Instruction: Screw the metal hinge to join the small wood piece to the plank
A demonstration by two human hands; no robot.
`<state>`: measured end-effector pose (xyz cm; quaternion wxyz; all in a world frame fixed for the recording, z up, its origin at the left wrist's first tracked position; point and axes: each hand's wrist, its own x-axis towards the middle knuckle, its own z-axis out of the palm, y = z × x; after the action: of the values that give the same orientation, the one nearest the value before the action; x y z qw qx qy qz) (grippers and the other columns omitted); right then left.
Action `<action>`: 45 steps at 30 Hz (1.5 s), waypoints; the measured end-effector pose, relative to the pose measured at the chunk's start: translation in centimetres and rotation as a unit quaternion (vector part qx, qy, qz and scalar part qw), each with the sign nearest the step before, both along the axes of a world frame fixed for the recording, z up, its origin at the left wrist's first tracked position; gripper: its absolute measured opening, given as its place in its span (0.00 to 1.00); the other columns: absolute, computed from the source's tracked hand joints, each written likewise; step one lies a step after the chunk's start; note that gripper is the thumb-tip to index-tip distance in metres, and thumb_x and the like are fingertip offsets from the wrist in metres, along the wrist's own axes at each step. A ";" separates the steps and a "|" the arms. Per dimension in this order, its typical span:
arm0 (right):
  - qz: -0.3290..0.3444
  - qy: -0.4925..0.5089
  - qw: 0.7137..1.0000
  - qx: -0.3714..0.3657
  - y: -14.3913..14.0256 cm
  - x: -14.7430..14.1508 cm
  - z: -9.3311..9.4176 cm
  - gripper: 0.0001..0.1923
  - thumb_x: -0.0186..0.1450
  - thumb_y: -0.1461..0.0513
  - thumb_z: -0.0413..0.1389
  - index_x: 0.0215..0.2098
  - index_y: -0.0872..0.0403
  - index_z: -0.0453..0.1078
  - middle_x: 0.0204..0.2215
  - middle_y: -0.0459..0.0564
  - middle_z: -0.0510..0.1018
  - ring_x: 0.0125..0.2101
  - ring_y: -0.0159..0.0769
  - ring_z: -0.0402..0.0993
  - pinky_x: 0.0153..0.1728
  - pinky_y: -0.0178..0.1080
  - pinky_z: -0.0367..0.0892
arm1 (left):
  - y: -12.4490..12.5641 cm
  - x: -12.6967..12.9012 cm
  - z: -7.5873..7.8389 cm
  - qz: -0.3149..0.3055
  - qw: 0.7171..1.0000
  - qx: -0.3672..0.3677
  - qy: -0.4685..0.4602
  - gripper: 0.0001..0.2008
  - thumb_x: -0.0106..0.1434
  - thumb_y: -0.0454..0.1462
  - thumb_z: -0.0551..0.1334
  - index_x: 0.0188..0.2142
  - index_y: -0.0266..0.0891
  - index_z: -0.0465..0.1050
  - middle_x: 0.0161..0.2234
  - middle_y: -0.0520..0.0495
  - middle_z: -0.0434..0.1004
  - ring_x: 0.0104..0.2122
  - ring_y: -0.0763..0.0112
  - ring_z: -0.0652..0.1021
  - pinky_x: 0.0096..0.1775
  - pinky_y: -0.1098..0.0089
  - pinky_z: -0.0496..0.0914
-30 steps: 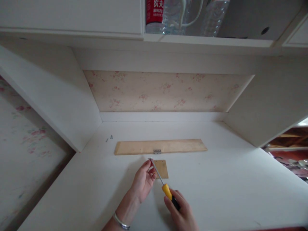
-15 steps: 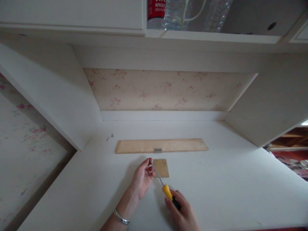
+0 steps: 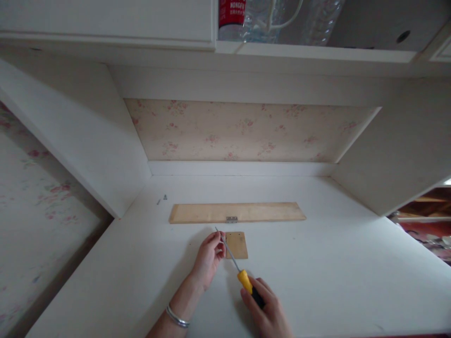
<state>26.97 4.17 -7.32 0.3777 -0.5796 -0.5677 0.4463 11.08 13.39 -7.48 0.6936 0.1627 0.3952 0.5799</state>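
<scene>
My right hand [image 3: 266, 303] is wrapped round the yellow and black handle of a screwdriver [image 3: 243, 278], whose shaft slants up and to the left. The fingers of my left hand [image 3: 211, 253] pinch the shaft close to its tip; whether a small screw is also between them I cannot tell. Just right of those fingers lies a small square wooden piece [image 3: 237, 246] with two holes along its far edge. Beyond it rests a long thin wooden board [image 3: 200, 213], with a small metal hinge [image 3: 231, 219] at the middle of its near edge.
Several small screws [image 3: 165, 197] lie on the white tabletop [image 3: 317, 277], left of the board. White side panels stand at left [image 3: 91, 136] and right [image 3: 398, 155]. Overhead, a cabinet shelf [image 3: 317, 50] holds plastic bottles [image 3: 232, 16].
The screwdriver tip shows slightly further past my left fingers, and its angle has barely shifted. The view has moved a little. Both hands keep their hold.
</scene>
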 end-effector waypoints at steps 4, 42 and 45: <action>0.029 0.010 0.999 -0.027 0.0 0.2 0.5 0.25 0.61 0.47 0.52 0.45 0.56 0.72 0.34 0.52 0.73 0.37 0.39 0.68 0.39 0.36 0.62 | -0.1 0.1 0.0 0.006 0.996 0.042 0.084 0.15 0.54 0.44 0.66 0.34 0.33 0.73 0.28 0.49 0.69 0.23 0.80 0.66 0.25 0.77 0.60; 0.019 0.190 0.968 -0.163 -0.6 1.5 -0.4 0.33 0.59 0.45 0.54 0.53 0.59 0.64 0.15 0.39 0.60 0.14 0.24 0.52 0.13 0.29 0.48 | -0.9 0.2 0.7 -0.107 0.989 0.097 -0.009 0.12 0.59 0.41 0.63 0.38 0.34 0.72 0.33 0.48 0.66 0.27 0.78 0.66 0.29 0.75 0.60; -0.022 0.197 0.975 -0.097 -0.8 2.4 0.3 0.27 0.58 0.48 0.57 0.50 0.55 0.68 0.26 0.46 0.69 0.18 0.26 0.60 0.16 0.31 0.56 | -0.5 0.3 0.5 -0.117 0.989 0.093 0.023 0.16 0.59 0.43 0.63 0.43 0.34 0.72 0.32 0.47 0.67 0.27 0.78 0.67 0.29 0.75 0.61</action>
<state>29.37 3.40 -6.97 0.4339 -0.5267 -0.4236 0.5957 11.43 12.85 -6.93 0.7295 0.2847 0.3333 0.5251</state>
